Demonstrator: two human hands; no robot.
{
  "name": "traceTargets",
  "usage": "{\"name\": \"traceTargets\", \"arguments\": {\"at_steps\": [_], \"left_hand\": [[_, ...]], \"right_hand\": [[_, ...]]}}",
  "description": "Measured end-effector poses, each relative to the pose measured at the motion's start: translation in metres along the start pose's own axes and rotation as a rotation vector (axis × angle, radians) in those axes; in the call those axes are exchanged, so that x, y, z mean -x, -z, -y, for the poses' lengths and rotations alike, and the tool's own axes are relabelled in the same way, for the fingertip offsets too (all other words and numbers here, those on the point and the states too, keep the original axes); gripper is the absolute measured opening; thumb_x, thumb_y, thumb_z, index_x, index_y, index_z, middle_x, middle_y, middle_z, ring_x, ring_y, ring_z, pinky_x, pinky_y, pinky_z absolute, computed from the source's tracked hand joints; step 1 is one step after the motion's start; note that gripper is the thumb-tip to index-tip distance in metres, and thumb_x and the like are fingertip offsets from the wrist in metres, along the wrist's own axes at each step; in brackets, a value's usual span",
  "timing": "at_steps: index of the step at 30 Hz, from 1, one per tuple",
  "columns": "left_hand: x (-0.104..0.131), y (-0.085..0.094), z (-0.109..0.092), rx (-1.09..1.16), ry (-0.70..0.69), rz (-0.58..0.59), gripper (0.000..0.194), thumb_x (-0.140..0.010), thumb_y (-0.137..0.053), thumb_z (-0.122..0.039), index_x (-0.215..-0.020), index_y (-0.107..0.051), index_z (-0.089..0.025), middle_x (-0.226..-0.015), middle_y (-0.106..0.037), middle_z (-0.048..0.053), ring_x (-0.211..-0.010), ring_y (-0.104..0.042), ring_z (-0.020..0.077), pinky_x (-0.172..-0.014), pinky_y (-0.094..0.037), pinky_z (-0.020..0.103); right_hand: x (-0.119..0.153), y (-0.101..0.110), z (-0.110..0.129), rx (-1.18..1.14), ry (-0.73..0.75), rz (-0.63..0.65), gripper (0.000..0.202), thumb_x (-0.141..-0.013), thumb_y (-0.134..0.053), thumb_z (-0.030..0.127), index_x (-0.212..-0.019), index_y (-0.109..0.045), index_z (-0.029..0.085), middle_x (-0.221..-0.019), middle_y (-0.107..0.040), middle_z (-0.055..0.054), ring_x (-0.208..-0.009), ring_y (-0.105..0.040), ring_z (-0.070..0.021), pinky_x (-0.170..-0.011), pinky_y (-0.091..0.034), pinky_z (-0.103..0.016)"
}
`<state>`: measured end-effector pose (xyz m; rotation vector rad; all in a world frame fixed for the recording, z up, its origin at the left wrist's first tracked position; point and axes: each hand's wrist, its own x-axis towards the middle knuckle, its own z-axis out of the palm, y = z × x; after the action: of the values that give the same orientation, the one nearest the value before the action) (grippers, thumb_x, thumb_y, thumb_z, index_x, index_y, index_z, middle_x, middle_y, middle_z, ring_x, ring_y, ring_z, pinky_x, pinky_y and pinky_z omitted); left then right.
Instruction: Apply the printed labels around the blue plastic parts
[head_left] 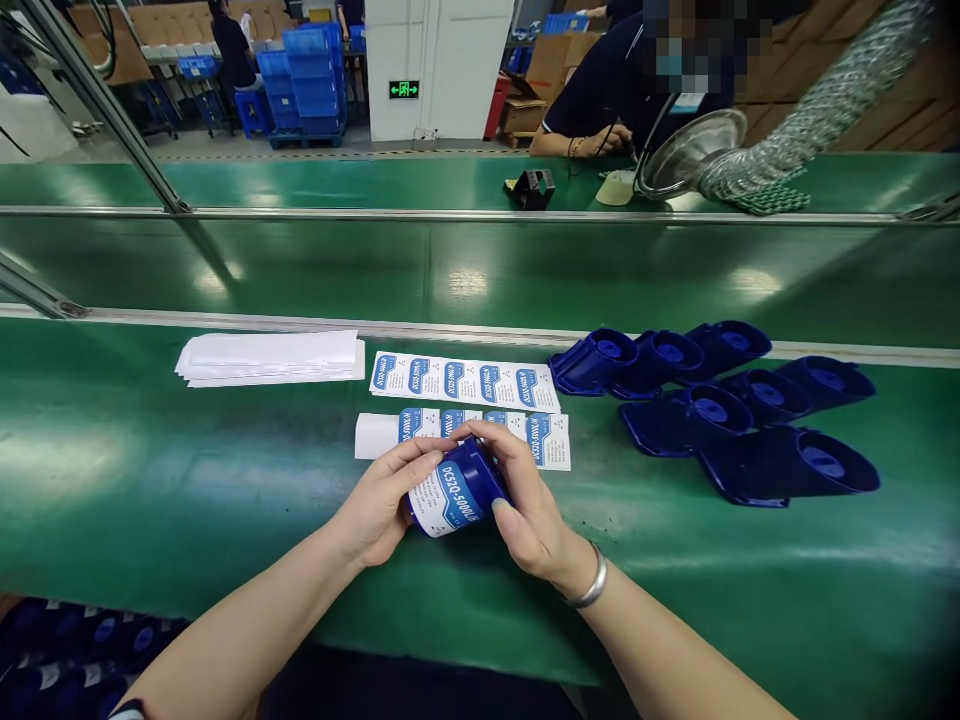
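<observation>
Between both hands I hold a dark blue plastic housing (pixel 476 468), tilted, with a blue and white label (pixel 444 503) reading "DC52Q-5000L/H" on its side. My left hand (pixel 386 500) is closed around the label end. The fingers of my right hand (pixel 529 505) wrap the other end, its thumb on the near side. Just behind the hands lies a label strip (pixel 555 442) with a bare white stretch at its left end, partly hidden by my fingers. A second strip of labels (pixel 469 381) lies beyond it.
Several blue housings (pixel 795 455) stand on the green bench at right. White paper strips (pixel 274 358) are stacked at left. More dark blue parts (pixel 97 640) sit low at left. A metal rail (pixel 480 214) crosses ahead; beyond it are a flexible duct (pixel 817 110) and a person (pixel 607 90).
</observation>
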<state>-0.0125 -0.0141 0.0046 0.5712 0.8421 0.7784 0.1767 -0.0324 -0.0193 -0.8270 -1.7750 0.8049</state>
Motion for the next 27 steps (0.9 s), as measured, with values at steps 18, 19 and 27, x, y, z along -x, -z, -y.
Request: {"name": "traceTargets", "arguments": {"at_steps": [18,19,27], "left_hand": [[0.004,0.002,-0.006,-0.127,-0.118,0.086,0.028,-0.088,-0.071,-0.042,-0.105,-0.072,-0.019,-0.110,-0.068,0.007,-0.104,-0.062,0.0230,-0.087,-0.050,0.032],[0.003,0.003,-0.006,-0.091,-0.093,0.084,0.025,-0.088,-0.073,-0.039,-0.102,-0.073,-0.019,-0.108,-0.069,0.007,-0.102,-0.062,0.0216,-0.087,-0.050,0.030],[0.001,0.001,-0.002,-0.043,-0.066,0.057,0.025,-0.084,-0.079,-0.035,-0.102,-0.075,-0.019,-0.104,-0.071,0.005,-0.097,-0.064,0.0195,-0.085,-0.051,0.030]], "right_hand": [[0.002,-0.011,0.000,0.073,0.110,-0.084,0.054,-0.102,-0.039,0.050,-0.150,-0.030,0.027,-0.133,-0.047,-0.014,-0.122,-0.051,-0.0371,-0.103,-0.045,-0.062],[0.001,-0.011,0.000,0.079,0.147,-0.076,0.055,-0.101,-0.040,0.047,-0.150,-0.030,0.027,-0.132,-0.047,-0.014,-0.121,-0.051,-0.0374,-0.102,-0.044,-0.063],[0.001,-0.012,-0.001,0.059,0.104,-0.077,0.055,-0.102,-0.039,0.046,-0.152,-0.029,0.026,-0.132,-0.047,-0.014,-0.120,-0.052,-0.0371,-0.102,-0.045,-0.062]]}}
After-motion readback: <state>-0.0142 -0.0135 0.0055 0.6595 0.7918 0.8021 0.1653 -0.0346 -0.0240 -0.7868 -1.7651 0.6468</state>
